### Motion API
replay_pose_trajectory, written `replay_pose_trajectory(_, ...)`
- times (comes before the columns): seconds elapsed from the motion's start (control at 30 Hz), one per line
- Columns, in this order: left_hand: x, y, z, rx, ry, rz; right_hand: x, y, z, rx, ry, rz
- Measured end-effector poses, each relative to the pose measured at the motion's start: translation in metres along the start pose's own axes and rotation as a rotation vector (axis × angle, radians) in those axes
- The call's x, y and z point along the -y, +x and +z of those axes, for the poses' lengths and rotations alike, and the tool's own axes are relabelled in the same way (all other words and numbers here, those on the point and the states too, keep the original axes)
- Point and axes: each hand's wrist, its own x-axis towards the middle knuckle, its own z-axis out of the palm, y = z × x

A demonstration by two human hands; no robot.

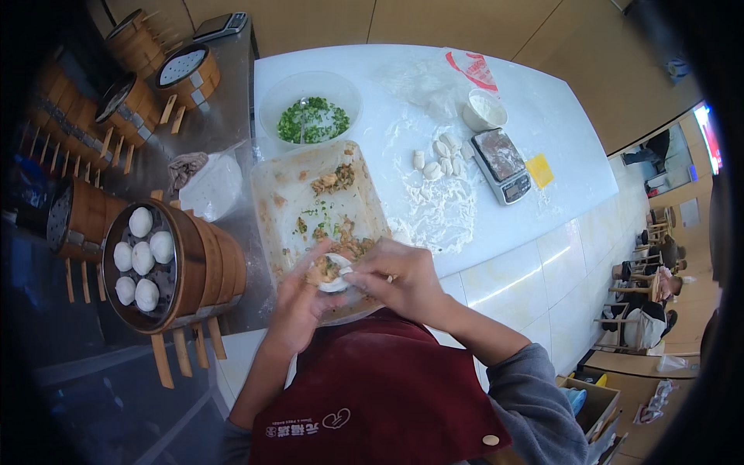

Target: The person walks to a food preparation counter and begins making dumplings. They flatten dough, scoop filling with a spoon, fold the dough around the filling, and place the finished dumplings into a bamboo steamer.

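Observation:
A round dough wrapper with a mound of meat-and-scallion filling rests in my left hand, its fingers curled around it. From the right, my right hand pinches the wrapper's edge between thumb and fingers. A thin light tip, perhaps a tool handle, pokes out below the right fingers; the rest is hidden. Both hands are over the near end of a plastic tub smeared with filling. More filling lies at the tub's far end, with chopped scallion in the middle.
Left is a bamboo steamer stack with several white buns. Beyond the tub stands a bowl of chopped scallions. Dough pieces lie on the floured board, beside a digital scale, a flour bowl and a yellow scraper.

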Motion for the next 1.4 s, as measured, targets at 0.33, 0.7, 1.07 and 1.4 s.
replay_pose_trajectory(0.33,0.009,0.005,0.007,-0.074,0.169,0.017,0.000,0.001,0.005,0.021,0.132,0.062)
replay_pose_trajectory(0.7,-0.003,0.006,-0.010,0.093,0.204,-0.097,-0.003,0.003,0.002,0.121,0.141,0.048)
replay_pose_trajectory(1.07,-0.012,0.003,-0.010,0.128,0.340,-0.195,-0.003,0.005,0.005,0.240,0.291,0.199)
replay_pose_trajectory(1.4,-0.017,0.001,-0.020,0.166,0.182,-0.063,-0.001,0.009,0.009,0.175,0.215,0.056)
